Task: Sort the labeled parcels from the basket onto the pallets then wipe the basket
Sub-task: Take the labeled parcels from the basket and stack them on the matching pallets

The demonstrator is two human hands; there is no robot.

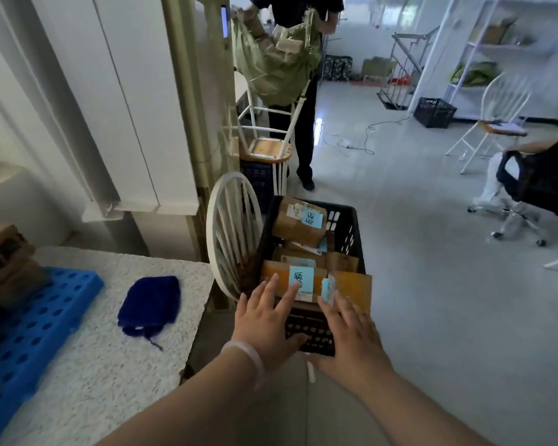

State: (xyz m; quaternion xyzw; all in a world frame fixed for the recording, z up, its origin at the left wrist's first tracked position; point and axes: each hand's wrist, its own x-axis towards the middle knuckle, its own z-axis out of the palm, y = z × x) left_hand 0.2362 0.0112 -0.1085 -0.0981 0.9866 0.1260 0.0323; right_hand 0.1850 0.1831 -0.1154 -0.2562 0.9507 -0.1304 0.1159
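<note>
Labeled parcels (298, 225) lie stacked in the black basket (348, 233), which stands just right of the speckled surface (94, 365) and beside a white chair (231, 233). Each visible parcel carries a blue label (301, 280); the writing is too small to read reliably. The near orange parcel (281, 270) stands on edge at the basket's near wall, with a second flat parcel (353, 286) just beside it.

Step in hand: sorting, pick phase. The basket looks full, so the task is judged to be at an early stage. Wiping is not yet due.

Grip state: the left hand (264, 320) and the right hand (351, 333) are both spread, fingers straight, and hold nothing. The left fingers (271, 289) overlap the face of the near orange parcel. Firm contact cannot be confirmed.

Destination: a blue pallet (39, 320) lies on the surface to the left, with cardboard boxes (7, 272) on its far end. A dark blue cloth (150, 305) lies beside it, apart from the basket.

Next move, as judged: close the grip on one parcel's side edges, lift it clear of the basket wall, read the label, then carry it left to the matching pallet. Only one pallet is in view. The upright parcels lean together, so removing one may tip its neighbour.
</note>
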